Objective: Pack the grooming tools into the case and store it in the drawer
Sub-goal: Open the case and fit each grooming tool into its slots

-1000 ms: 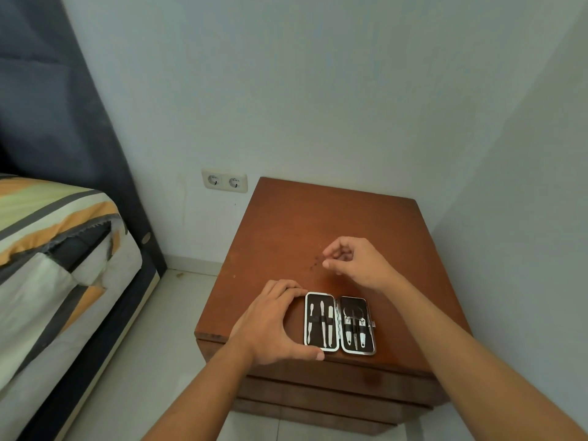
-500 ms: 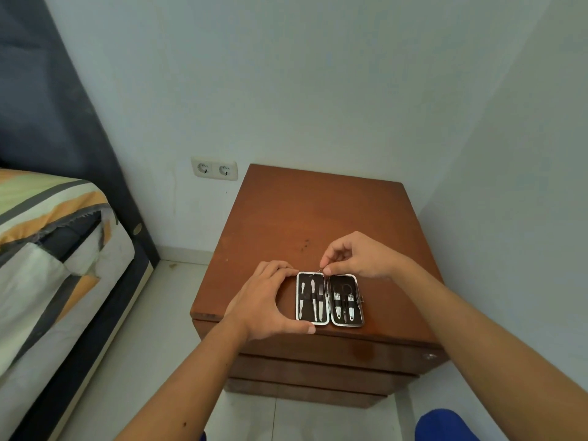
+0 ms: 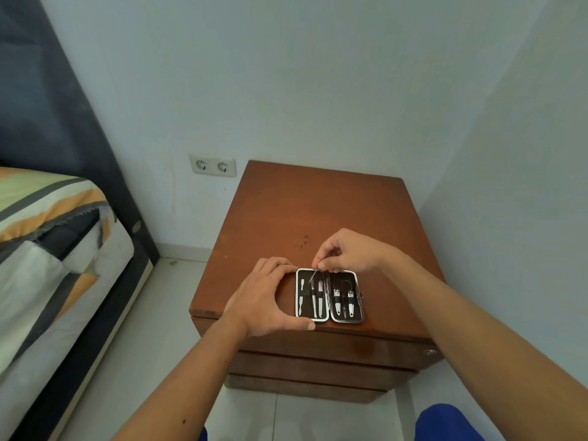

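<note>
Now, right hand: my right hand sits at the far edge of the case, thumb and forefinger pinched together on a thin metal tool whose tip points down into the left half of the case. Half a second ago the same pinch was at that edge; a second ago this hand hovered further back over the wood, clear of the case.

Left hand: my left hand is spread in a curve round the left side of the case, fingers at its far left corner and thumb along its near edge, bracing it rather than closing on it. That grip looks the same in all three frames.

Case: the case lies open and flat on the nightstand, close to its front edge, as before. I see three silver tools strapped in the left half and more in the right half, though I cannot tell which they are.

Drawers: the drawer fronts below the case are all shut.

Around the nightstand: a double wall socket is to its far left, a bed with striped bedding further left.
</note>
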